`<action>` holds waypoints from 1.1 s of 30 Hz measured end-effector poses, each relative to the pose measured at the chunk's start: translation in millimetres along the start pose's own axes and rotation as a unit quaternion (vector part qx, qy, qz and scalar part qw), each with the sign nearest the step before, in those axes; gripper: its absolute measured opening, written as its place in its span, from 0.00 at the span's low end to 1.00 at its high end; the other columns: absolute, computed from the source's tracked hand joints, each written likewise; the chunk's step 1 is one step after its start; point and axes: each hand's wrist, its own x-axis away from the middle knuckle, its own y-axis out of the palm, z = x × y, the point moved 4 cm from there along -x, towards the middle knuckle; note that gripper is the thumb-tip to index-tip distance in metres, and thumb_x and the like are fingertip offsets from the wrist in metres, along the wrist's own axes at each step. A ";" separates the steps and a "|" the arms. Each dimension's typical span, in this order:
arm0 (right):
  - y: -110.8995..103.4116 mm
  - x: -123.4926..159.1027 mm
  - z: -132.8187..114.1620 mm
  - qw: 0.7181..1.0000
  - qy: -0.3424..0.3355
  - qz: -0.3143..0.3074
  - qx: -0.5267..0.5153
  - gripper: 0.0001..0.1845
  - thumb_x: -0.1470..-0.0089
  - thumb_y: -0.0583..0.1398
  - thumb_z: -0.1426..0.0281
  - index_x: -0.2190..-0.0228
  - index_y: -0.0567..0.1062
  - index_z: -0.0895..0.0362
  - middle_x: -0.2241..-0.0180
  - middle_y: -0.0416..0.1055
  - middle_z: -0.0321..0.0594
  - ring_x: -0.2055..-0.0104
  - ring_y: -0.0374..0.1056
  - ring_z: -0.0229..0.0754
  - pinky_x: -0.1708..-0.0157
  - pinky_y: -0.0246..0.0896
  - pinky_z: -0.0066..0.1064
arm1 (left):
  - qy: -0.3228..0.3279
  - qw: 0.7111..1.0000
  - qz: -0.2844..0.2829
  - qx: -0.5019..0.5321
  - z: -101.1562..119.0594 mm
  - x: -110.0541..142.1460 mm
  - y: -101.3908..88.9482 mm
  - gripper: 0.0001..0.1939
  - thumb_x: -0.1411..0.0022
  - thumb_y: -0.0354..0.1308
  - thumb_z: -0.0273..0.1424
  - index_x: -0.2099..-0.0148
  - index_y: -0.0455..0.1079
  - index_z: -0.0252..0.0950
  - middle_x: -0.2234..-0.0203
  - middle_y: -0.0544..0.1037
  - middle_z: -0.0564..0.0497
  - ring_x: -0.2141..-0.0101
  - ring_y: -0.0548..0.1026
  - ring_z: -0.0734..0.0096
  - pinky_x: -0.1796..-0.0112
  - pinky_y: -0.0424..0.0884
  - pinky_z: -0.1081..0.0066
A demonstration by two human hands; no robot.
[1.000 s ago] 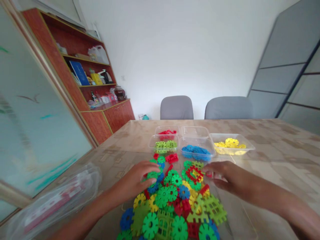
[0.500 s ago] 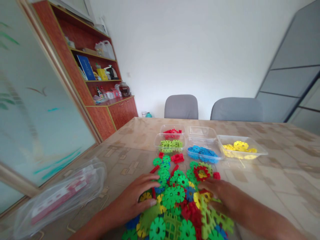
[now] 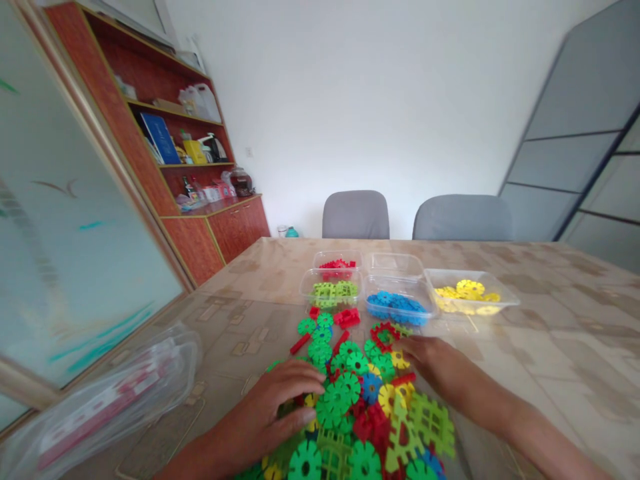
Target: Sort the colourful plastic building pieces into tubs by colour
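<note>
A heap of plastic building pieces lies before me: green notched discs, yellow discs, red connector blocks and light green lattice pieces. My left hand rests against the heap's left side, thumb and fingers apart, with nothing gripped. At the far right side, my right hand reaches in with fingers stretched out beside a red notched ring and a small yellow piece. Its fingertips and thumb are partly hidden.
Behind the heap stand clear tubs with red pieces, light green pieces, blue discs and yellow discs. A plastic bag lies at left. Two grey chairs are beyond the table.
My right hand has moved away from me along the heap's right edge, uncovering yellow and light green pieces. The red ring has shifted slightly left. My left hand stays at the heap's left side.
</note>
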 end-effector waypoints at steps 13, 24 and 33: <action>16.6 -5.7 -2.5 0.997 -0.014 0.011 0.073 0.16 0.48 0.54 0.82 0.61 0.75 0.58 0.56 0.70 0.49 0.57 0.71 0.48 0.56 0.66 0.38 | 0.003 0.992 -0.114 -0.048 31.7 -33.4 0.8 0.29 0.43 0.63 0.47 0.41 0.65 0.44 0.42 0.67 0.46 0.42 0.62 0.52 0.42 0.55 0.53; -35.9 -1.3 -24.8 0.996 -0.033 0.079 -0.038 0.12 0.38 0.51 0.68 0.62 0.74 0.55 0.63 0.75 0.42 0.64 0.70 0.45 0.63 0.63 0.32 | -0.052 0.997 -0.032 -0.056 14.9 -28.6 0.7 0.26 0.42 0.48 0.17 0.43 0.66 0.39 0.56 0.75 0.50 0.56 0.73 0.66 0.54 0.67 0.68; -9.7 6.5 -26.4 0.994 -0.051 -0.054 -0.084 0.12 0.41 0.52 0.73 0.71 0.74 0.57 0.75 0.71 0.35 0.74 0.65 0.39 0.75 0.56 0.27 | -0.044 0.995 -0.058 -0.070 25.0 -36.9 2.5 0.23 0.49 0.70 0.39 0.52 0.70 0.38 0.54 0.73 0.47 0.52 0.68 0.57 0.48 0.61 0.61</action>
